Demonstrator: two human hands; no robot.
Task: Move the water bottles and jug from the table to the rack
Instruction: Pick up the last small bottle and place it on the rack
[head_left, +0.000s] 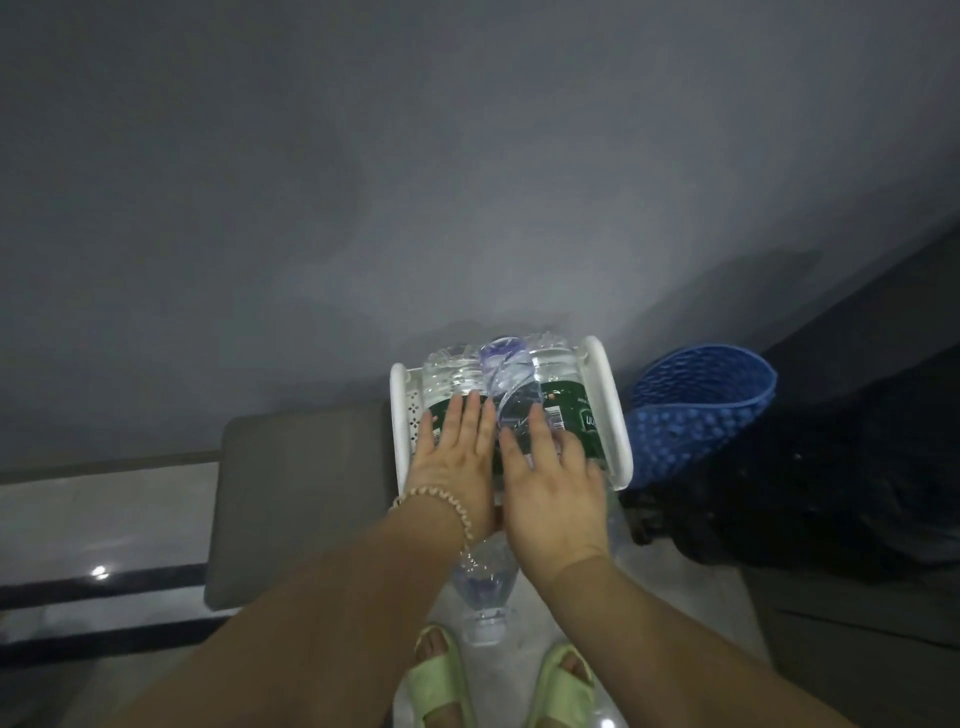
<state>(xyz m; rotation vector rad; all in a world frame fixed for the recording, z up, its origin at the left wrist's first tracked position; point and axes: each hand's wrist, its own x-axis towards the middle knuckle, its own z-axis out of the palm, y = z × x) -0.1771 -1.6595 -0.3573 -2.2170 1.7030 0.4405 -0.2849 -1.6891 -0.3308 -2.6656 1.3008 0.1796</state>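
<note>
A white plastic rack (608, 410) stands against the grey wall. Two large clear bottles with green labels lie in it side by side, the left bottle (441, 379) and the right bottle (571, 410). A clear bottle with a purple tint (506, 374) lies on top between them, its neck and cap (485, 626) pointing toward me. My left hand (457, 457) lies flat, fingers together, on the left bottle. My right hand (550, 488) rests flat on the purple-tinted bottle, fingers slightly spread. Neither hand is curled around anything.
A blue perforated basket (701, 415) leans beside the rack on the right, over dark fabric (805, 493). A grey cushion or stool (296, 493) sits left of the rack. My feet in green slippers (441, 686) stand below on the pale floor.
</note>
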